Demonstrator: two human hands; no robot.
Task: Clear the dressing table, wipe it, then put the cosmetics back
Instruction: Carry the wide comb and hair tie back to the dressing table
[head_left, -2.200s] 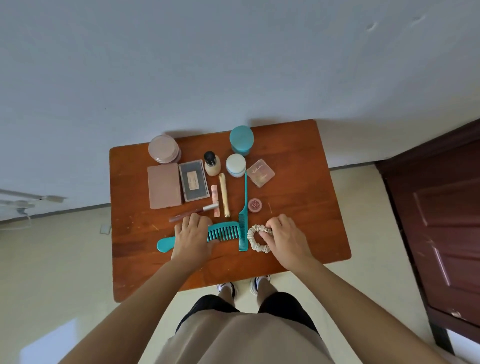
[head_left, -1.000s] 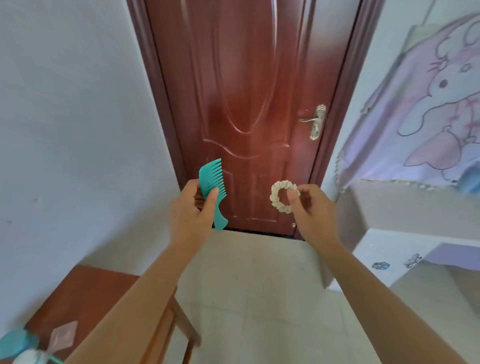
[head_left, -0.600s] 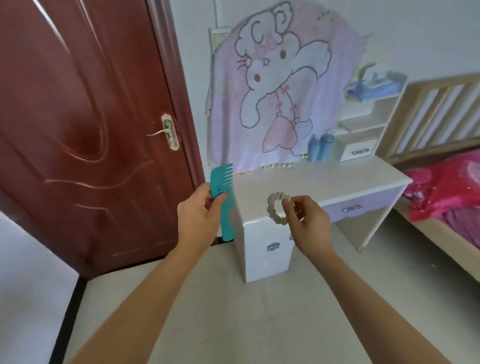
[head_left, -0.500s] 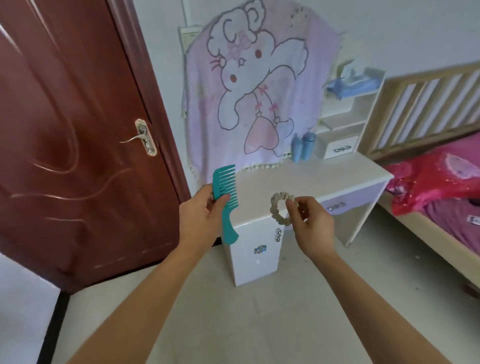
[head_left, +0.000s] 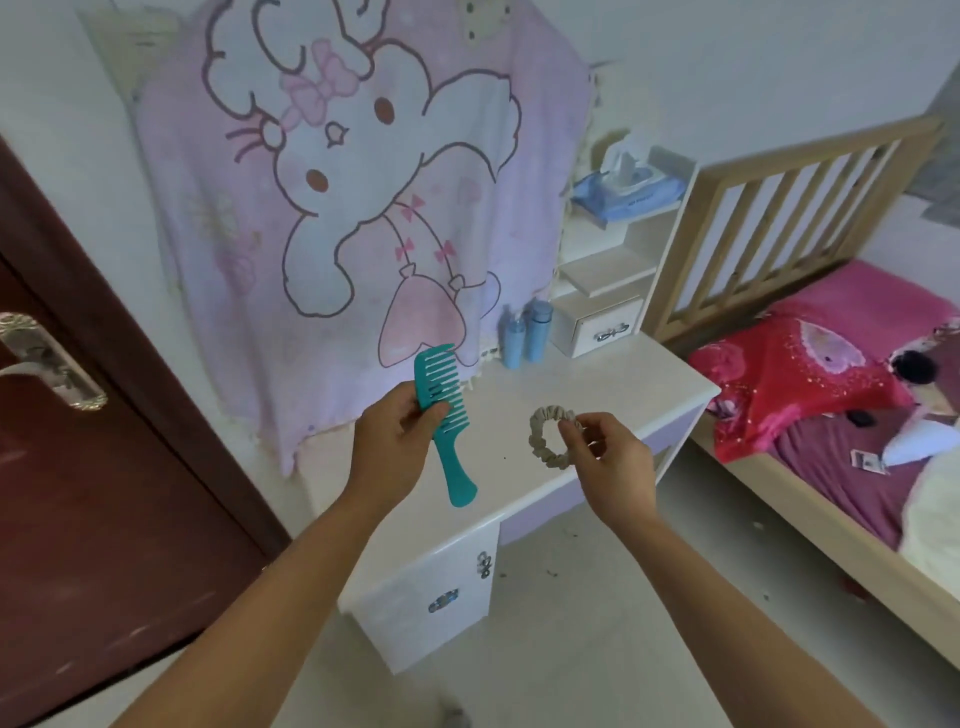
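My left hand (head_left: 388, 444) grips a teal wide-tooth comb (head_left: 444, 415), teeth up and handle pointing down. My right hand (head_left: 608, 465) pinches a beige scrunchie (head_left: 545, 436) between thumb and fingers. Both hands hover over the front part of the white dressing table (head_left: 613, 395), a little above its top. Two light blue bottles (head_left: 524, 332) stand at the back of the table top.
A pink cartoon blanket (head_left: 353, 197) hangs behind the table. White shelves (head_left: 608, 270) with a small drawer and a blue wipes pack (head_left: 626, 189) stand at the table's back right. A dark red door (head_left: 78, 467) is left, a bed (head_left: 841, 426) right.
I lifted the comb and scrunchie from the brown wooden table, turned past the door, and came up to the white dressing table. Both hands now hang over its top.
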